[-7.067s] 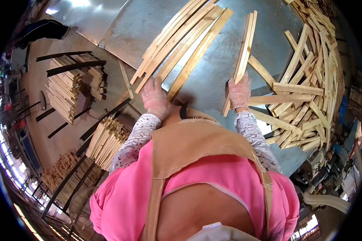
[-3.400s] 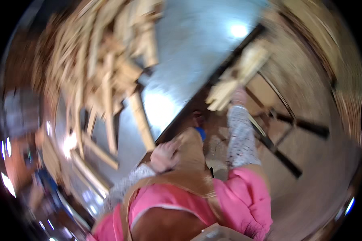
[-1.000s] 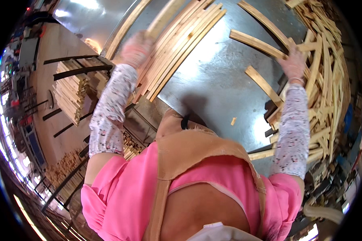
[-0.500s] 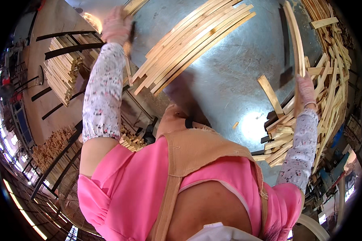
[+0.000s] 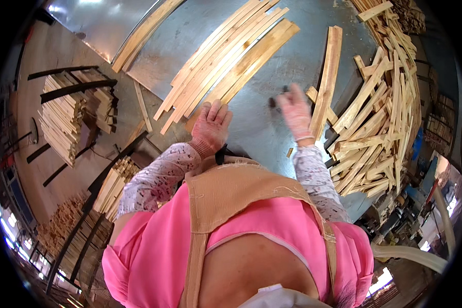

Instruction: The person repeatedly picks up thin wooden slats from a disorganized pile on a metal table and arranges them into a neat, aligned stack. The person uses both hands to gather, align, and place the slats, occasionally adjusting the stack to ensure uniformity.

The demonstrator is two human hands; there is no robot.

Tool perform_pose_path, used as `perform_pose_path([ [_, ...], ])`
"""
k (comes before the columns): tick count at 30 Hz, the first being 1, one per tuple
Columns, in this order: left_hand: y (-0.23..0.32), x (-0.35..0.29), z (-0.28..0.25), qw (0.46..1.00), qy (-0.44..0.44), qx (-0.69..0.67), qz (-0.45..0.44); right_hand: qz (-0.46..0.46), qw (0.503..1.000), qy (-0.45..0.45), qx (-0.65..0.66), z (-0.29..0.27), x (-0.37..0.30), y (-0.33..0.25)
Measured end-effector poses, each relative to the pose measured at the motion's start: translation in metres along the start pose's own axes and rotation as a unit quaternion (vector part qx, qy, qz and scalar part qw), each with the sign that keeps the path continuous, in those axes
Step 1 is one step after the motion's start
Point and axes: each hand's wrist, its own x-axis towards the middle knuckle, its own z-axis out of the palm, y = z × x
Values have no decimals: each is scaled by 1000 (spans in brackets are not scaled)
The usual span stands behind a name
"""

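Several pale wooden slats (image 5: 218, 64) lie side by side in a slanting row on the grey metal table (image 5: 251, 120). At the near end of the row, my left hand (image 5: 211, 127), in a pinkish glove, has its fingers bent over a broader wooden slat (image 5: 256, 59) on the right side. My right hand (image 5: 295, 114) hovers over the table to the right, blurred, fingers apart and holding nothing I can see. Dark spots by its fingertips cannot be made out. Just right of it, a single long slat (image 5: 327, 77) lies across a short wooden piece (image 5: 329, 114).
A jumbled heap of wooden pieces (image 5: 377, 123) covers the table's right side. More slats (image 5: 143, 33) lie at the far left. Beyond the table's left edge, stacked wood (image 5: 61, 115) rests in a black metal rack (image 5: 79, 91); another wood bundle (image 5: 115, 187) stands nearer.
My left hand has come from the far left to the row's near end. My right hand has let go of the long slat, now lying on the table, and moved left.
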Motion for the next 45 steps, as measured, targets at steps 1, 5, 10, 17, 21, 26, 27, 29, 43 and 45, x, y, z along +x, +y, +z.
perform_pose_path([
  [1,-6,-15,34,971,195,128,47,1,998,-33,47,24,-2,1],
  [5,7,-35,84,27,-21,979,201,75,974,-71,200,104,13,14],
  [10,-7,-34,75,30,-93,978,187,25,967,-56,247,135,30,25],
  [17,-12,-12,63,286,-67,943,155,187,929,-67,311,88,19,-45],
  [21,-20,1,107,427,47,899,80,132,965,-20,225,108,41,7],
  [26,-10,20,123,452,58,890,-13,60,984,58,156,39,25,4],
  [27,-4,21,121,491,53,869,-28,43,988,51,141,0,16,-10],
  [29,-1,32,116,563,33,823,-68,-4,997,80,20,-66,18,17],
  [43,-209,277,321,357,-177,828,395,141,981,120,51,-226,-81,77],
  [45,-249,227,399,222,-278,875,328,131,988,43,63,-255,-88,59],
])
